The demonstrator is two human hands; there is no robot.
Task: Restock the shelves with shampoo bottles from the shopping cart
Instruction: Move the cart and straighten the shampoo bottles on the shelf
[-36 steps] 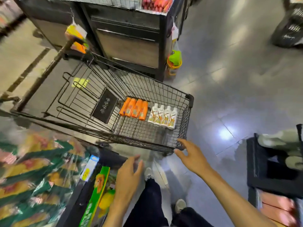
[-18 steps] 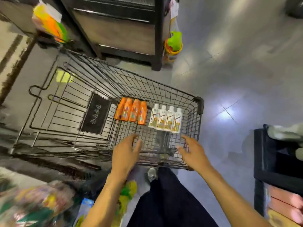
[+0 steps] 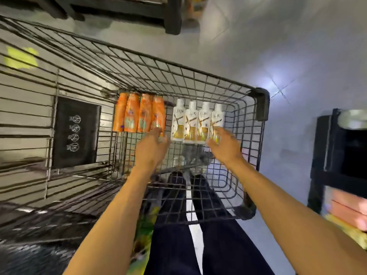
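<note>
Restocking has barely begun, judging by what lies in front of you. The shopping cart holds two neat rows lying flat on its wire bottom: four orange bottles on the left and four white bottles just beside them on the right. None of them is lifted clear of the wire, and none is in view on a shelf.

Both your arms reach down into the basket. Your left grip has its fingertips at the lower end of the rightmost orange bottle. Your right grip meets the lower end of the rightmost white bottle. Motion blur smears both, so you cannot tell whether either has closed round its bottle or only touches it.

A dark shelf unit stands to your right, near the cart, with pinkish packs on a lower level; whether it is the shampoo shelf is unclear. By my reckoning, what is left is nearly everything: securing the first bottles, carrying them over, and repeating for the rest.
</note>
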